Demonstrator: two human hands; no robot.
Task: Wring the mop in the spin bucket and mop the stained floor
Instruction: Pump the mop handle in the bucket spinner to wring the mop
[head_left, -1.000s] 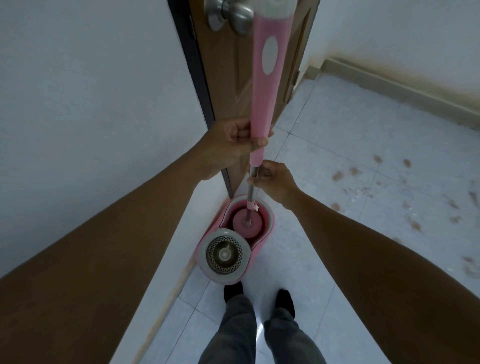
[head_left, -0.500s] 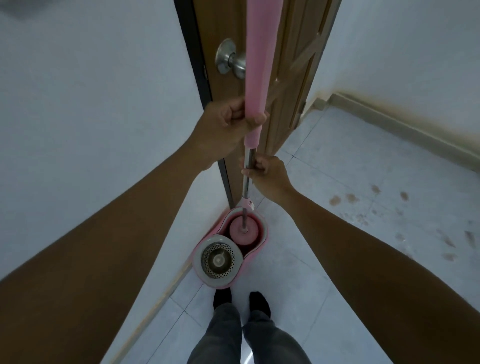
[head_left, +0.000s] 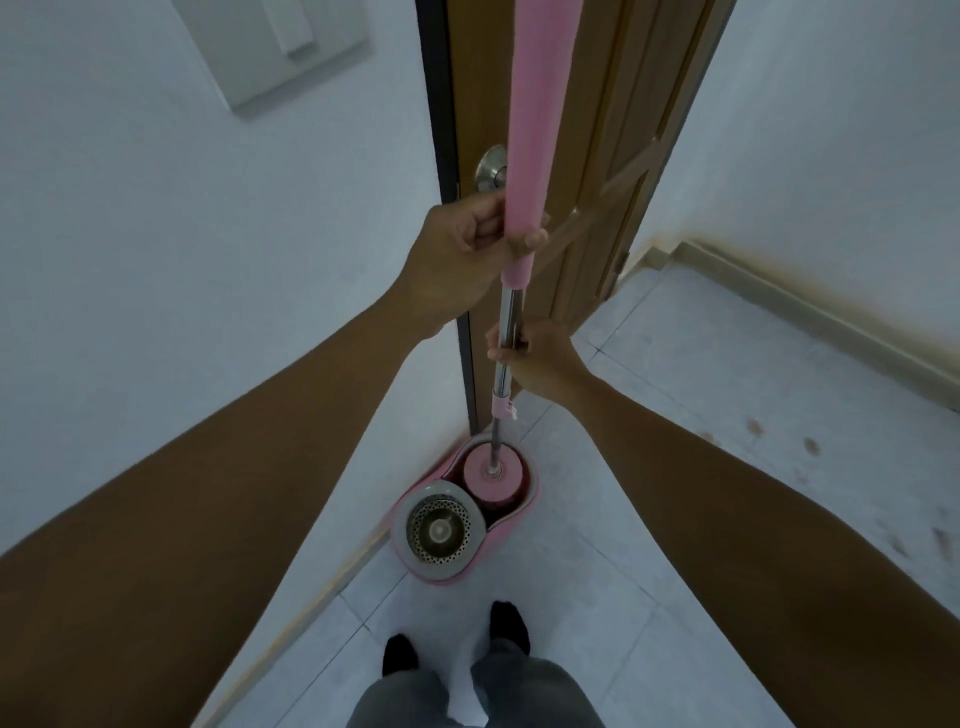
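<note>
Looking down from your head, your left hand (head_left: 462, 249) curls its fingers round the pink foam mop grip (head_left: 530, 130). Your right hand (head_left: 540, 358) grips the steel shaft (head_left: 508, 312) just below. The round pink mop head (head_left: 491, 475) sits in the far well of the spin bucket (head_left: 535, 483), beside the perforated basket (head_left: 440, 530). Brown stains (head_left: 810, 447) dot the floor (head_left: 727, 364) to your right.

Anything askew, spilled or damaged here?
Only brown stains on the floor tiles at right, plus yellowish discolouration along the right wall's base. The mop and spin bucket look intact; no spill shows.
</note>
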